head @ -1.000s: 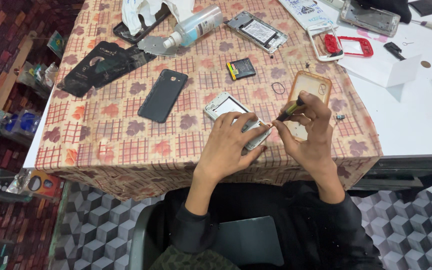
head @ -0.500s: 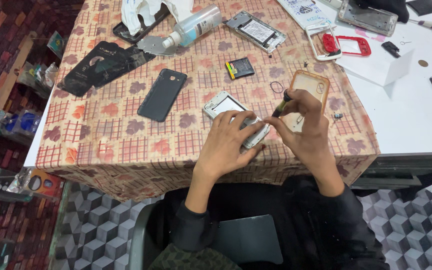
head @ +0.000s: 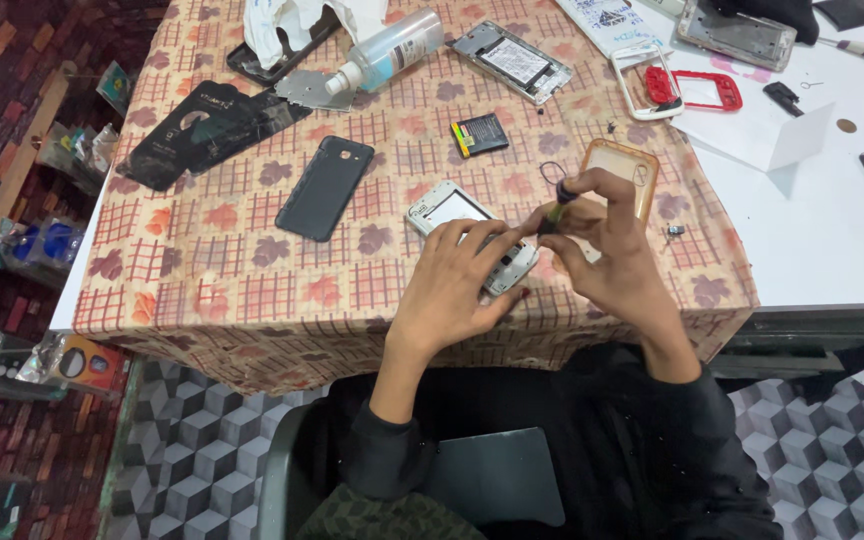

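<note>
An opened silver phone frame (head: 452, 215) lies on the patterned tablecloth (head: 252, 290) near the table's front edge. My left hand (head: 457, 285) presses down on its near end and holds it. My right hand (head: 602, 245) grips a small screwdriver (head: 557, 205) with a yellow-green and purple handle, its tip pointing down at the phone's right end. A clear tan phone case (head: 620, 165) lies just behind my right hand.
A black back cover (head: 324, 187) lies left of the phone, a battery (head: 479, 134) behind it. Further back are a spray bottle (head: 384, 50), another open phone (head: 515, 62), red and white frames (head: 682, 90) and black card packaging (head: 202, 128). White tabletop (head: 832, 220) on the right.
Both hands stay on the phone frame. My right hand has turned the screwdriver slightly, with its fingers shifted on the handle. The camera view has moved a little.
</note>
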`<state>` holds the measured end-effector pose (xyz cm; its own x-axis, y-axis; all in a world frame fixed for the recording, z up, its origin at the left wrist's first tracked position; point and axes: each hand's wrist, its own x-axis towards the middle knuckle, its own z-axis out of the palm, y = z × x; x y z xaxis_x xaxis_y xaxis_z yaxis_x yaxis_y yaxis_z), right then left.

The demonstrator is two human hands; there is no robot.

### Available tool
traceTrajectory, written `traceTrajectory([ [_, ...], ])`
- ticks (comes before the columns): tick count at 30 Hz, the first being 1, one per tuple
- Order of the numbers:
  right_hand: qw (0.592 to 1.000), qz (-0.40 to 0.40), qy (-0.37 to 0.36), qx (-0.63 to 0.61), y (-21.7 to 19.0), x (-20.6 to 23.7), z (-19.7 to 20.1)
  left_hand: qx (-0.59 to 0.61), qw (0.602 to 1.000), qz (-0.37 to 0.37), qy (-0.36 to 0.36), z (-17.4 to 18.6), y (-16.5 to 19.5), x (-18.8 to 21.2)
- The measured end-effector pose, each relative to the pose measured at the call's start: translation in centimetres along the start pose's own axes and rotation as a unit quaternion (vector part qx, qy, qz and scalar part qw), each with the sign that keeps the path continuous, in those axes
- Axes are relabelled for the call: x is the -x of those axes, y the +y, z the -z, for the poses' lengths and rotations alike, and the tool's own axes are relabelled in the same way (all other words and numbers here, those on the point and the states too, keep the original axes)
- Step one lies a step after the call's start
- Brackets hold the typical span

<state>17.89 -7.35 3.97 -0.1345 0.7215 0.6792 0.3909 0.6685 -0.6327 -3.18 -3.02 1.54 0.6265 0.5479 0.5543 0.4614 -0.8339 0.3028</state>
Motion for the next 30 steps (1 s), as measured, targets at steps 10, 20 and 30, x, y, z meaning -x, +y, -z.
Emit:
traceTrajectory([
  [10,0.999,-0.05,-0.001,-0.009,0.1,-0.4,0.2,0.006,1.0,0.0,0.002,-0.2,-0.1,0.0],
  [20,0.982,-0.082,0.155,-0.067,1.8,1.5,3.2,0.048,0.995,0.089,0.022,0.7,-0.5,0.0],
  [30,0.976,-0.057,0.209,0.0,3.7,6.3,4.6,0.05,0.992,0.114,-0.018,1.1,-0.3,0.0],
])
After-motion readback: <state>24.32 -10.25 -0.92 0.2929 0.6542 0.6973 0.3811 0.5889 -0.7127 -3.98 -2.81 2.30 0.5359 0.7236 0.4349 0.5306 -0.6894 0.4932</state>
